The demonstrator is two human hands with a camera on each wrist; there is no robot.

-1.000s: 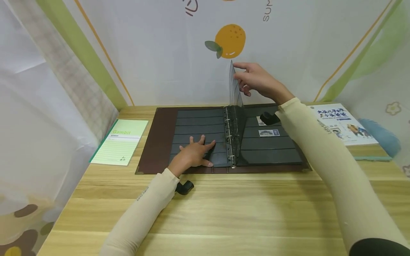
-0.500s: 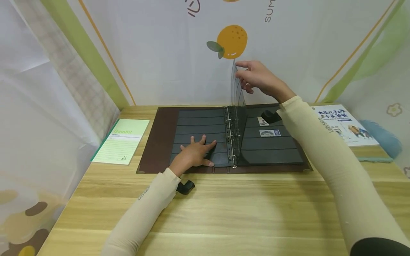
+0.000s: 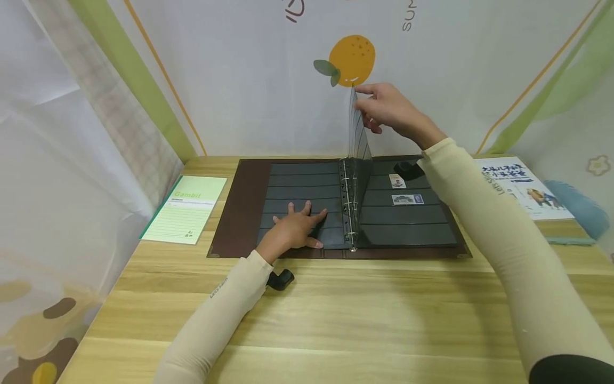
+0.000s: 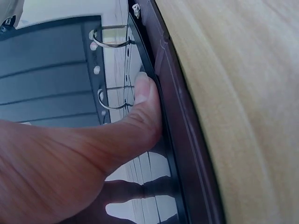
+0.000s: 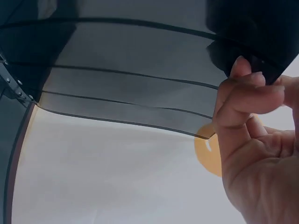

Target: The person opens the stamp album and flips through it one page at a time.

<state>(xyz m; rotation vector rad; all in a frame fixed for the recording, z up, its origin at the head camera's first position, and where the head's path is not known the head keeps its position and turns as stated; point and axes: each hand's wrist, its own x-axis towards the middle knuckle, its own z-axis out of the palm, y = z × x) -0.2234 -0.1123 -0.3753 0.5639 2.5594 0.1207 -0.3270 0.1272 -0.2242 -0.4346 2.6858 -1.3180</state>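
A brown ring-bound stamp album (image 3: 236, 213) lies spread on the table. My left hand (image 3: 291, 230) rests with fingers spread on its dark left page (image 3: 304, 181); in the left wrist view the thumb (image 4: 148, 107) lies along the page's lower edge, near the metal rings (image 4: 110, 45). My right hand (image 3: 390, 106) pinches the outer edge of a dark, see-through page (image 3: 361, 130) that stands upright from the rings. The right wrist view shows curled fingers (image 5: 238, 107) at that page's corner. Two stamps (image 3: 408, 199) sit in the strips of the right page (image 3: 403, 233).
Left of the album is a pale green notebook (image 3: 184, 210). A white picture book (image 3: 527, 186) lies to the right, partly behind the right sleeve (image 3: 484, 213), with a blue rounded thing (image 3: 580, 208) beside it. A printed curtain (image 3: 268, 106) hangs behind the table.
The upright page and my right hand stand slightly higher in view; the whole scene has shifted a little rightward. My left hand keeps its place on the left page.
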